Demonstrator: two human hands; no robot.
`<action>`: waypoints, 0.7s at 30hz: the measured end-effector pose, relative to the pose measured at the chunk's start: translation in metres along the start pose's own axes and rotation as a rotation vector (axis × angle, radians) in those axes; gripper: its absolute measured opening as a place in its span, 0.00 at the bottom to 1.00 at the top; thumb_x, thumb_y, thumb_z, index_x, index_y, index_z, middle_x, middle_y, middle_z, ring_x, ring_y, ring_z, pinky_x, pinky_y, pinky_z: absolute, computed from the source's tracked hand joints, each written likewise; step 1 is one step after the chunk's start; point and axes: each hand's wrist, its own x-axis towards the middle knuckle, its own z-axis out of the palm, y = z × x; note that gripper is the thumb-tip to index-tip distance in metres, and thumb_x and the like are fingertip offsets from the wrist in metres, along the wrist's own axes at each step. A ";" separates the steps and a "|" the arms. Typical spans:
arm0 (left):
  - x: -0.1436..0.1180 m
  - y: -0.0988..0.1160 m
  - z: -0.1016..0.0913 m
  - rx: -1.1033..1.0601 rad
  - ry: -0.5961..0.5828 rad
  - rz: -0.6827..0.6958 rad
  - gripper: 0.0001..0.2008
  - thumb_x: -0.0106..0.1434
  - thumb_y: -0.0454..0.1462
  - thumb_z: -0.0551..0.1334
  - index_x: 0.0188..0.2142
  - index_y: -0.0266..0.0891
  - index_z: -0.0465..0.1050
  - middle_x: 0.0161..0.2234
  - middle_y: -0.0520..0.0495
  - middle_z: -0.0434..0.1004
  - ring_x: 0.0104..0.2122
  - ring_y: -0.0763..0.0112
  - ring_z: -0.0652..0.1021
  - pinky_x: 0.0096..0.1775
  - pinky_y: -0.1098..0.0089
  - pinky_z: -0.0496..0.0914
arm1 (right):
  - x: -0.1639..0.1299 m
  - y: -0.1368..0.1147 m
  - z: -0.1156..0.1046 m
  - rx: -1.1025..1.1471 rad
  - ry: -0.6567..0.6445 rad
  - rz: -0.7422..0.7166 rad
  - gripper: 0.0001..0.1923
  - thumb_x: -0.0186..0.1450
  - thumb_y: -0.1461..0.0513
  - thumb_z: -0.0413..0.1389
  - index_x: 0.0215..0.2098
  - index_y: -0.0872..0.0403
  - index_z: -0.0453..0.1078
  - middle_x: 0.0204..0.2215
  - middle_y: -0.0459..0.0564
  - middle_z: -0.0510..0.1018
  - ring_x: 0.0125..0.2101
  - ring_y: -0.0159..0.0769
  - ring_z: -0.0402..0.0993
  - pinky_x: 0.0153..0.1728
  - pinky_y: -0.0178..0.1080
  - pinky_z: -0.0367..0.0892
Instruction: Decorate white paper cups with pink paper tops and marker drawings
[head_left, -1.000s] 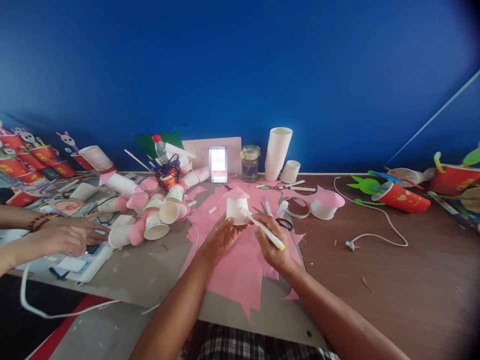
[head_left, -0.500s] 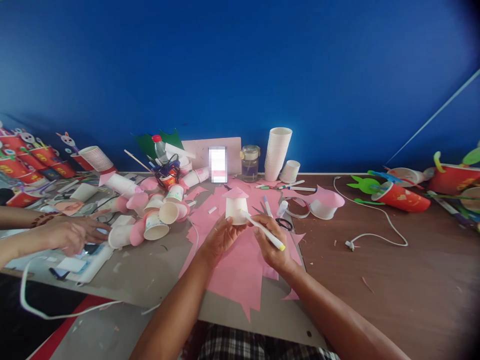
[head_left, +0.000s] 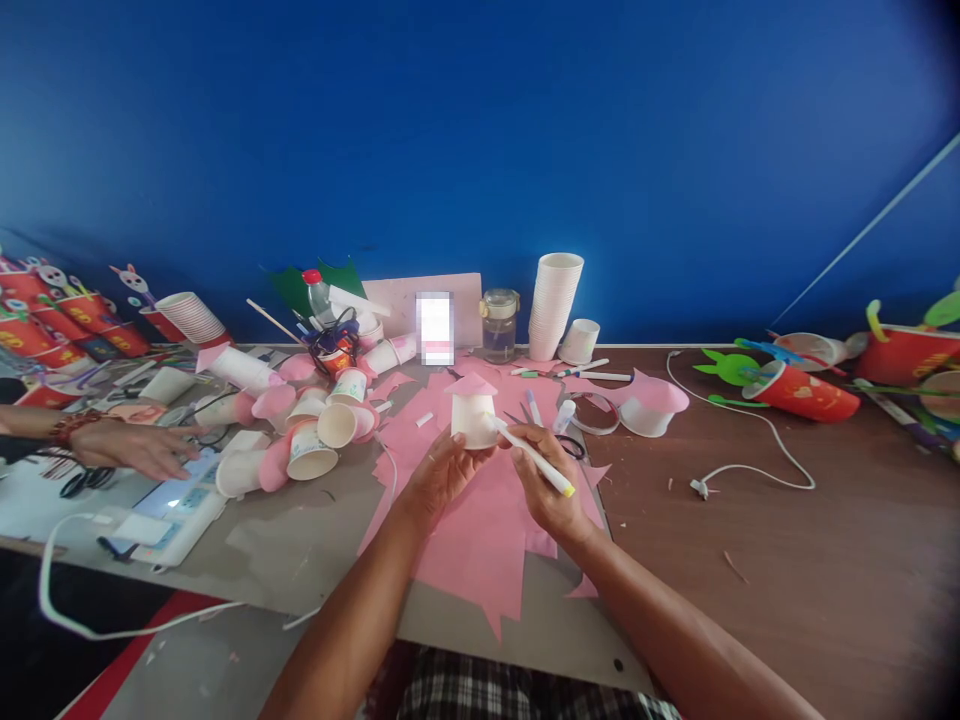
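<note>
My left hand (head_left: 442, 472) holds a small upturned white paper cup (head_left: 473, 418) topped with a pink paper cap, lifted just above the table. My right hand (head_left: 546, 490) grips a white marker (head_left: 534, 458) with a yellow end, its tip resting against the cup's side. Both hands hover over a sheet of cut pink paper (head_left: 480, 520) lying on grey card.
Another person's hand (head_left: 131, 448) reaches in at the left over a white device. A heap of pink-capped cups (head_left: 311, 420), a cup stack (head_left: 553, 305), a glass jar (head_left: 500, 325), a phone (head_left: 435, 328), red cups (head_left: 814, 395) and a white cable (head_left: 757, 440) lie around.
The other person's hands at the left have drawn back and shifted upward, uncovering the white device. My hands, cup and marker have barely moved.
</note>
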 end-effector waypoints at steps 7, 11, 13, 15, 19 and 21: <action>0.001 0.000 0.001 -0.004 -0.002 -0.004 0.26 0.55 0.42 0.69 0.53 0.39 0.71 0.44 0.43 0.79 0.46 0.61 0.77 0.49 0.63 0.69 | 0.000 0.004 0.001 -0.003 0.008 0.003 0.09 0.68 0.58 0.50 0.43 0.51 0.68 0.36 0.51 0.78 0.34 0.36 0.75 0.36 0.40 0.71; 0.001 0.000 0.001 -0.005 0.008 -0.004 0.28 0.55 0.42 0.70 0.54 0.39 0.70 0.46 0.42 0.79 0.47 0.60 0.77 0.50 0.63 0.68 | 0.000 0.005 0.002 0.002 0.023 0.027 0.09 0.68 0.58 0.50 0.44 0.51 0.67 0.36 0.51 0.78 0.36 0.36 0.75 0.37 0.40 0.71; 0.001 0.001 0.001 -0.007 0.002 -0.007 0.27 0.55 0.42 0.69 0.53 0.38 0.70 0.46 0.42 0.78 0.47 0.60 0.77 0.50 0.63 0.69 | 0.000 0.005 0.003 0.012 0.030 0.026 0.09 0.68 0.58 0.50 0.43 0.52 0.67 0.35 0.51 0.78 0.36 0.37 0.75 0.37 0.40 0.71; 0.000 0.001 0.002 -0.008 -0.005 -0.007 0.25 0.56 0.42 0.69 0.52 0.38 0.71 0.46 0.42 0.79 0.46 0.61 0.77 0.49 0.63 0.69 | 0.000 0.004 0.003 0.015 0.033 0.021 0.09 0.68 0.58 0.50 0.43 0.52 0.67 0.34 0.51 0.78 0.36 0.37 0.75 0.37 0.40 0.71; -0.001 0.003 0.003 -0.013 -0.004 0.001 0.23 0.57 0.41 0.68 0.52 0.38 0.72 0.46 0.43 0.79 0.46 0.62 0.77 0.50 0.63 0.69 | 0.000 0.003 0.002 0.016 0.021 0.027 0.08 0.68 0.59 0.50 0.42 0.52 0.68 0.34 0.50 0.78 0.35 0.35 0.74 0.36 0.39 0.71; -0.001 0.003 0.003 -0.020 -0.005 -0.002 0.24 0.57 0.41 0.68 0.52 0.38 0.71 0.45 0.43 0.79 0.46 0.63 0.77 0.50 0.64 0.69 | 0.000 0.003 0.002 0.018 0.011 0.032 0.08 0.68 0.59 0.51 0.42 0.52 0.68 0.34 0.50 0.78 0.34 0.35 0.74 0.36 0.39 0.71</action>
